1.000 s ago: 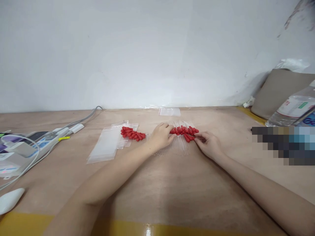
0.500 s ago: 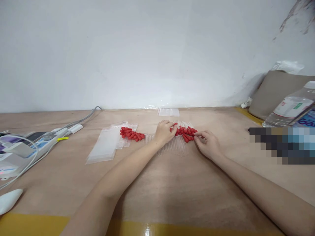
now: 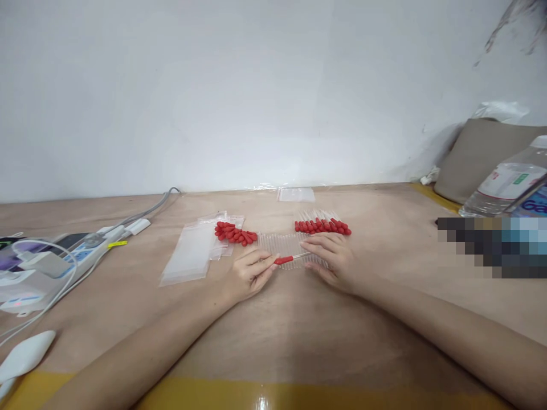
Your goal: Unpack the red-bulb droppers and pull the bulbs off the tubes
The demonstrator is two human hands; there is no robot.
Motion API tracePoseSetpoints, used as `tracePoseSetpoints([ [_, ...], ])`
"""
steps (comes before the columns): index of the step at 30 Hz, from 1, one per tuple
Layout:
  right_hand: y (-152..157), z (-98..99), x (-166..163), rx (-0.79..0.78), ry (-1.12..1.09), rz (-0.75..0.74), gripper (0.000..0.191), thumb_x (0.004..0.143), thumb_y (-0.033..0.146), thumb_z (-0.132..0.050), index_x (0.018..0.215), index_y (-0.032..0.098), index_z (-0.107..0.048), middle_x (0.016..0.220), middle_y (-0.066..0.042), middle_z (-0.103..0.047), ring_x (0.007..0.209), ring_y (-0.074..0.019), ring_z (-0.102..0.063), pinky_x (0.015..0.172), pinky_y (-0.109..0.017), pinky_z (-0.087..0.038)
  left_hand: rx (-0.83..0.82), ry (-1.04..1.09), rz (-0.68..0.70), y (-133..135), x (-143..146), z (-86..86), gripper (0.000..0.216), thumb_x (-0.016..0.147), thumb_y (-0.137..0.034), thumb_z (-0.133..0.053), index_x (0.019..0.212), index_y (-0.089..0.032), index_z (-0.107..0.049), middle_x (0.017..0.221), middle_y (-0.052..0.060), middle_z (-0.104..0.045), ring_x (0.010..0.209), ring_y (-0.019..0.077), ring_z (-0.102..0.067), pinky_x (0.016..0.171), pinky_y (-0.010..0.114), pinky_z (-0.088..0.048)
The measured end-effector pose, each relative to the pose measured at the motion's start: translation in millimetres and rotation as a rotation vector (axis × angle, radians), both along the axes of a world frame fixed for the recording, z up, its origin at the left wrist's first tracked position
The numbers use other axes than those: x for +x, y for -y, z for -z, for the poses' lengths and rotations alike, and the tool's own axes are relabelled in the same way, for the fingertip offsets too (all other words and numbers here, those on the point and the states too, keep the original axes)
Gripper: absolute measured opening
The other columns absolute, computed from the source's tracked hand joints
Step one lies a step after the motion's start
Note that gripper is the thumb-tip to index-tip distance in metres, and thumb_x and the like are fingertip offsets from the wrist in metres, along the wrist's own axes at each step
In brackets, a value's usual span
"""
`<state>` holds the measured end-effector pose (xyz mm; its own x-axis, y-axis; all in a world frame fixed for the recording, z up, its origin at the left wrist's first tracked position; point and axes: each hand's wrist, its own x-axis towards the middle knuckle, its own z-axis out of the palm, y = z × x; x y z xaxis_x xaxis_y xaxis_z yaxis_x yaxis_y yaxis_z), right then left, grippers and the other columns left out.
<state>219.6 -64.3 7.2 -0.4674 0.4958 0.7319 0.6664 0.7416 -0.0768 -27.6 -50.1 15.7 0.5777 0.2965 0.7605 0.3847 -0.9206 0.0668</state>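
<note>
My left hand (image 3: 250, 274) pinches the red bulb end of a single dropper (image 3: 287, 259) just above the wooden table (image 3: 299, 336). My right hand (image 3: 335, 262) holds the clear tube end of the same dropper, fingers closed lightly on it. Behind the hands lies a row of clear tubes (image 3: 284, 244). One heap of red-capped droppers (image 3: 322, 226) sits beyond my right hand, another heap (image 3: 235, 233) beyond my left. A stack of small clear bags (image 3: 190, 253) lies to the left of them.
A power strip with cables (image 3: 64, 253) and a white mouse (image 3: 25, 356) occupy the left side. One more clear bag (image 3: 296, 195) lies by the wall. A water bottle (image 3: 506, 182) and a grey pouch (image 3: 478, 154) stand at the right. Yellow tape edges the table front.
Both hands have drawn back toward me from the right heap of red-capped droppers. They now hold one dropper between them, left on the bulb, right on the tube.
</note>
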Motion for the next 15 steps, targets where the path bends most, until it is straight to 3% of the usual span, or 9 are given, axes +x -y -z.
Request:
tracePoseSetpoints([
  [8,0,5.7,-23,0.12,0.067,0.115,0.015,0.082,0.027,-0.051,0.092,0.024,-0.062,0.066,-0.001,-0.055,0.067,-0.0139,-0.045,0.066,-0.031,-0.027,0.032,0.002,0.04,0,7,9.6,0.027,0.083,-0.017,-0.051,0.108,-0.021,-0.057,0.082,0.004,-0.063,0.072,0.0128,-0.056,0.065,0.027,-0.048],
  [12,5,0.1,-30,0.032,0.01,0.091,0.013,0.082,0.018,-0.046,0.079,0.02,-0.059,0.064,0.001,-0.057,0.067,-0.0131,-0.046,0.07,-0.032,-0.026,0.077,-0.093,-0.082,-2,12,2.0,0.04,0.081,-0.028,-0.055,0.12,-0.02,-0.049,0.106,0.009,-0.06,0.1,0.021,-0.053,0.084,0.037,-0.043],
  [15,10,-4.9,-29,-0.101,-0.054,-0.041,0.012,0.081,0.02,-0.047,0.083,0.021,-0.059,0.07,0.0,-0.061,0.071,-0.0133,-0.049,0.072,-0.032,-0.029,0.096,-0.215,-0.192,-6,16,-3.5,0.04,0.085,-0.028,-0.05,0.123,-0.018,-0.045,0.12,0.011,-0.053,0.115,0.0247,-0.043,0.093,0.043,-0.034],
])
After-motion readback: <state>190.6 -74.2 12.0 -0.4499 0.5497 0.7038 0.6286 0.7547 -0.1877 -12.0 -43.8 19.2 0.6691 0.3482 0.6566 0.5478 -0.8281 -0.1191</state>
